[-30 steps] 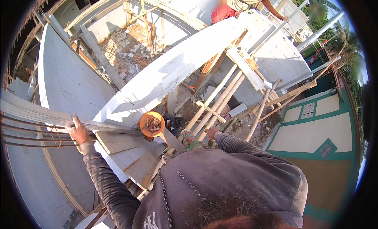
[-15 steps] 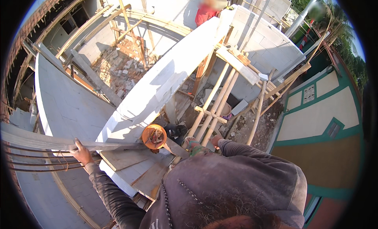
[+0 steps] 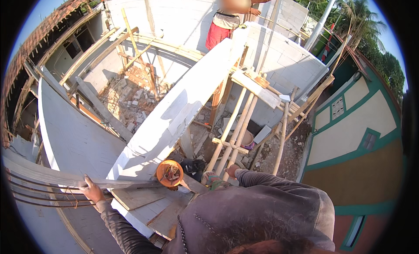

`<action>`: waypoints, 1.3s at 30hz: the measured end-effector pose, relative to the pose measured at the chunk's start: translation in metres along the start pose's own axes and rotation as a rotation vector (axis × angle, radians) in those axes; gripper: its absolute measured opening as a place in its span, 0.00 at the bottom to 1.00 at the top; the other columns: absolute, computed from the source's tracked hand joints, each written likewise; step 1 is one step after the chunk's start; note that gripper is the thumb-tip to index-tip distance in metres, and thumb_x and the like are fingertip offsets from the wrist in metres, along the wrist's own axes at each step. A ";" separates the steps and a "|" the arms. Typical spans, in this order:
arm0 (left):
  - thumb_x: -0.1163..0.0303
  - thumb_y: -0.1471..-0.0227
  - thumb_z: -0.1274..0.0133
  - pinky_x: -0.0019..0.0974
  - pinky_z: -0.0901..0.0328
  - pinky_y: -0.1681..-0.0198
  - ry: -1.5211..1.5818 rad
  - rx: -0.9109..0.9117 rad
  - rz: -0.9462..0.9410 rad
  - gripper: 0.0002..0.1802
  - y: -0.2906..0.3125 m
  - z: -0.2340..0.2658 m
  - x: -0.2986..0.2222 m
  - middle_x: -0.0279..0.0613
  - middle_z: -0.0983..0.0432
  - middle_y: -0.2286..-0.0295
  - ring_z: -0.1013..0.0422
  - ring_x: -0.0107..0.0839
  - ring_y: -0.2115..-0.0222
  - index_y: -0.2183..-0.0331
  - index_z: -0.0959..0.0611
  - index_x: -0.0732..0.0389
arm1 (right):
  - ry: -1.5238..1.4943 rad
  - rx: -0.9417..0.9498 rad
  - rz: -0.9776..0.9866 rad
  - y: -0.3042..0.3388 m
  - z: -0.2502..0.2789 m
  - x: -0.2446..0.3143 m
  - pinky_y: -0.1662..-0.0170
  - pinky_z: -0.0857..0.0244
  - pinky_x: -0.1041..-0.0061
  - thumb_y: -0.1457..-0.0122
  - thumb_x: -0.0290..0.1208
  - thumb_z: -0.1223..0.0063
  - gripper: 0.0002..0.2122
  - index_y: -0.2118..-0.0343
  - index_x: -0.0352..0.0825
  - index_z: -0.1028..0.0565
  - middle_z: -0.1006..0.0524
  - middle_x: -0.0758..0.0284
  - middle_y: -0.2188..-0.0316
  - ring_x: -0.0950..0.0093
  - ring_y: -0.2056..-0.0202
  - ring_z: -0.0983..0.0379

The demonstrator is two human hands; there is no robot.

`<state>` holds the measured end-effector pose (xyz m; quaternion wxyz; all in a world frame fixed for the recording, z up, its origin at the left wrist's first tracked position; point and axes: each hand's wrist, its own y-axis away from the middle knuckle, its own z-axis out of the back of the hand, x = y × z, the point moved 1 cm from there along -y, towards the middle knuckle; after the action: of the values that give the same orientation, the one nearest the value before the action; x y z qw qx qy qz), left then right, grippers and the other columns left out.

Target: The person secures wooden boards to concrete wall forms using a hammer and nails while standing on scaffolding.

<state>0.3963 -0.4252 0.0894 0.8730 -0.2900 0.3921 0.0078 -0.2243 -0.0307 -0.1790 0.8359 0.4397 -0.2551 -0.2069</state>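
Note:
My left hand (image 3: 91, 192) is closed around the edge of a long grey board (image 3: 126, 183), thumb on its near face. Several thin steel bars (image 3: 39, 196), tied with wire, run just beneath the board by that hand. At the board's right end stands an orange bucket (image 3: 159, 174) with brown scraps inside. My right hand (image 3: 232, 170) is curled beside the lower end of the bamboo poles (image 3: 233, 134). What its fingers hold, if anything, cannot be made out. My foot in a sandal (image 3: 211, 175) shows between the bucket and that hand.
A white block wall (image 3: 174, 101) slants away ahead, with a person in red (image 3: 216, 35) at its far end. Rubble (image 3: 131, 99) covers the ground left of it. Loose boards (image 3: 135, 197) lie by my left arm. A green-trimmed building (image 3: 349, 145) stands at right.
My view has tilted up, so more of the person at the far end shows, with an arm stretched out. My left hand keeps its hold on the board; my right stays by the bamboo.

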 end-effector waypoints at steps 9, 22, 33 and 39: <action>0.72 0.40 0.48 0.48 0.39 0.40 -0.524 0.036 -0.161 0.29 -0.004 -0.005 0.036 0.63 0.35 0.45 0.33 0.55 0.46 0.38 0.29 0.61 | -0.028 0.041 -0.129 0.008 0.010 -0.003 0.68 0.20 0.64 0.25 0.41 0.65 0.21 0.32 0.46 0.35 0.17 0.63 0.67 0.68 0.71 0.17; 0.61 0.40 0.42 0.48 0.35 0.50 0.059 -0.111 0.110 0.29 0.007 0.008 -0.066 0.65 0.24 0.56 0.27 0.54 0.56 0.50 0.27 0.80 | 0.260 0.058 0.030 -0.001 0.011 0.000 0.68 0.25 0.60 0.34 0.31 0.54 0.27 0.31 0.45 0.38 0.16 0.62 0.70 0.63 0.71 0.17; 0.68 0.39 0.43 0.44 0.34 0.54 0.182 -0.143 0.129 0.18 0.011 0.013 -0.088 0.54 0.24 0.62 0.27 0.43 0.61 0.57 0.26 0.73 | 0.298 -0.085 0.122 -0.025 -0.011 -0.021 0.61 0.25 0.57 0.35 0.38 0.51 0.17 0.45 0.42 0.24 0.16 0.54 0.62 0.55 0.61 0.17; 0.68 0.41 0.41 0.41 0.32 0.59 0.217 -0.138 0.109 0.18 0.009 0.011 -0.081 0.50 0.22 0.64 0.26 0.38 0.64 0.58 0.26 0.72 | 0.319 -0.159 0.244 -0.032 -0.018 -0.028 0.65 0.26 0.59 0.35 0.40 0.53 0.13 0.53 0.42 0.23 0.17 0.57 0.69 0.58 0.66 0.18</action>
<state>0.3455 -0.3946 0.1465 0.8016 -0.3267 0.4981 0.0506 -0.2390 -0.0198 -0.2214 0.9166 0.3652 -0.1540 -0.0515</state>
